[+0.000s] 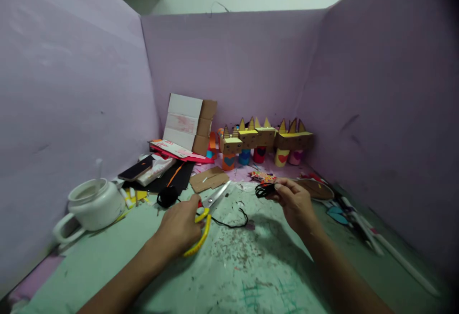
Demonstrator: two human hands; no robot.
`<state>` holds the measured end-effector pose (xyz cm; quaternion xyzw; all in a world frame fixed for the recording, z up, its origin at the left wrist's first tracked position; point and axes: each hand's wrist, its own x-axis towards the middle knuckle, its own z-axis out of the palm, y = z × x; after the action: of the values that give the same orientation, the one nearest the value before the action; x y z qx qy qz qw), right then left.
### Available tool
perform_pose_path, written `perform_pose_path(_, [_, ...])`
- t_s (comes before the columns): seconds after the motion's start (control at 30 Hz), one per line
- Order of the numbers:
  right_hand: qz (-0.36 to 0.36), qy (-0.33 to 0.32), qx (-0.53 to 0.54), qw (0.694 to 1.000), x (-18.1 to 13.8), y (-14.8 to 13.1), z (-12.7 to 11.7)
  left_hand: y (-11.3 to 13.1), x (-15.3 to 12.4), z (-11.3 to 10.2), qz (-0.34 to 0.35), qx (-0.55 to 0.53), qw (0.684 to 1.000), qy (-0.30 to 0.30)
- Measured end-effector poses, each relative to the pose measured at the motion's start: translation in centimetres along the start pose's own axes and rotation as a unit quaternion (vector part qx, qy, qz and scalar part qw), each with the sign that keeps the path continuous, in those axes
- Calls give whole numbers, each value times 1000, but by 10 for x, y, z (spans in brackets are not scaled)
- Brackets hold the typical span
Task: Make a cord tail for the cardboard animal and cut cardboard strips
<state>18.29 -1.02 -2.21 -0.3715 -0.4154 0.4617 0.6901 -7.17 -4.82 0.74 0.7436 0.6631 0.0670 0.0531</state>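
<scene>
My left hand [179, 228] is closed round the yellow handles of a pair of scissors [210, 211], whose blades lie low over the green mat [229, 276] and point up and right. My right hand [294, 201] pinches a small bundle of black cord [264, 190] held just above the mat. A loose length of black cord [234, 222] lies on the mat between the two hands. A black spool of cord [167, 196] sits left of the scissors.
A white cup [93, 205] stands at the left. Cardboard figures on coloured cups [263, 142] line the back wall beside a folded cardboard box [189, 124]. A phone [136, 168], paper scraps and a cardboard piece [208, 178] lie behind. Purple walls enclose three sides.
</scene>
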Motion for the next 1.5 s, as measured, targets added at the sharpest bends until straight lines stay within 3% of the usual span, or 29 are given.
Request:
perform_pose_path(0.13, [4,2,6,1000,2,3,-3,-44,-13,-11,-106,-11,994,37])
perform_pose_path(0.23, [8,-13,2,1000,2,5,-3,-82,-27,-25,-178,9,983,31])
perform_pose_path(0.33, [10,-10,-11,1000,2,7,-3,-106,-33,-27,-208,20,978,13])
perform_pose_path(0.43, [9,-3,-25,1000,2,8,-3,-113,-28,-18,-213,22,977,22])
perform_pose_path(0.57, [-2,-11,-37,999,2,8,-3,-110,-13,-8,-172,51,983,38])
perform_pose_path(0.67, [-6,-8,-39,999,2,8,-3,-100,-6,-12,-179,95,978,47])
perform_pose_path(0.73, [-4,-7,-38,999,1,7,-3,-86,-5,-17,-171,107,975,93])
perform_pose_path(0.83, [3,-17,-35,999,1,5,-1,-48,-6,-17,-51,20,987,154])
perform_pose_path(0.93, [9,-17,-37,999,0,4,0,1,-5,-1,156,-81,983,46])
perform_pose_path(1.03, [10,-17,-41,999,0,4,1,35,2,18,230,-1,973,-20])
perform_pose_path(1.1, [14,-26,-42,999,-1,3,2,40,10,21,230,61,971,-38])
perform_pose_path(1.17, [24,-36,-42,998,-2,1,4,28,18,12,188,97,977,-27])
perform_pose_path(1.23, [33,-46,-45,997,-4,-1,7,5,25,-9,75,134,988,34])
perform_pose_path(1.33, [32,-61,-57,996,-7,-4,10,-23,30,-42,-90,177,969,144])
perform_pose_path(1.43, [27,-96,-82,992,-10,-4,13,-18,27,-52,-67,11,969,239])
perform_pose_path(1.5, [27,-125,-108,986,-12,-2,14,2,26,-46,-2,-173,958,228])
